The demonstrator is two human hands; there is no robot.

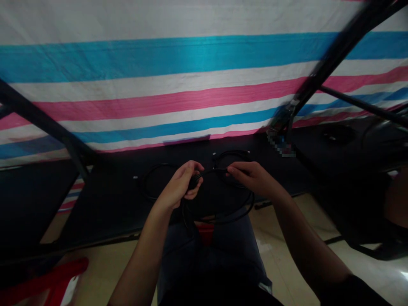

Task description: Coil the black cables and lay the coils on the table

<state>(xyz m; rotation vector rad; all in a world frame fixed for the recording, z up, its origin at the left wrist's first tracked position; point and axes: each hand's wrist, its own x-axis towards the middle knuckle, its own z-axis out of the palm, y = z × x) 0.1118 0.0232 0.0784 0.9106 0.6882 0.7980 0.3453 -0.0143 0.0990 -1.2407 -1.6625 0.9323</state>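
A looped black cable [219, 220] hangs from my hands over the front edge of a black tabletop, above my lap. My left hand [186, 182] is closed around a gathered part of it, fingers curled. My right hand [247, 174] pinches the same cable a short way to the right, so a span runs between the two hands. Behind my right hand lies another coiled black cable [231, 152] with light-coloured ends. To the left of my left hand rests a further black coil [156, 165] with a pale tip.
A striped plastic sheet [204, 97] hangs behind the table [108, 191]. Dark metal bars [318, 76] slant at both sides. More cable [339, 134] lies on the right-hand table, near another person's arm [397, 199]. A red object [47, 280] stands low at left.
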